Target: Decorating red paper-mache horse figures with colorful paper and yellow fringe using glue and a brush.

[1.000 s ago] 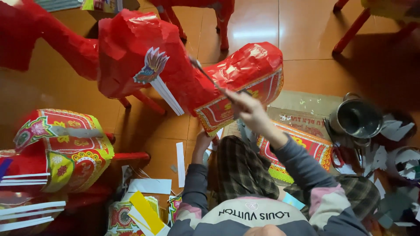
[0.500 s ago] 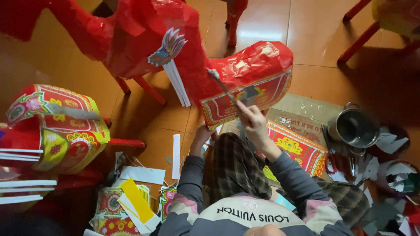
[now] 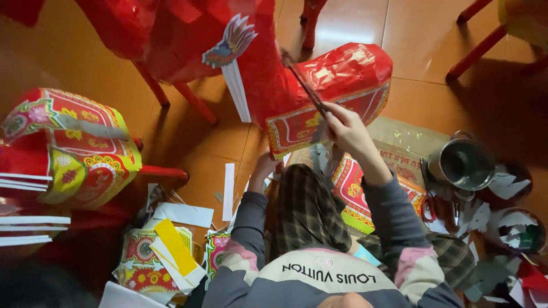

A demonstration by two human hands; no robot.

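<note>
**Brush raised against the red paper horse**

The red paper horse (image 3: pixel 337 85) fills the far middle of the floor (image 3: pixel 434 51), its wrapped body with a patterned gold-and-red band along the lower edge; it sits higher and closer in view than a second ago, so the person has leaned in toward it. A second, multicoloured paper figure (image 3: pixel 68 148) stands at the floor's left edge. Nearer the person, a patterned paper panel (image 3: pixel 365 188) lies on cardboard, with a metal pot (image 3: pixel 462 165) at the right side and paper offcuts (image 3: pixel 177 251) at the near left.

The right hand (image 3: pixel 348 128) is closed around a thin brush (image 3: pixel 305 82), now lifted so its tip lies against the horse's flank rather than lower down as before. The left hand (image 3: pixel 265 165) touches the horse's lower edge from beneath; whether it grips I cannot tell.
</note>
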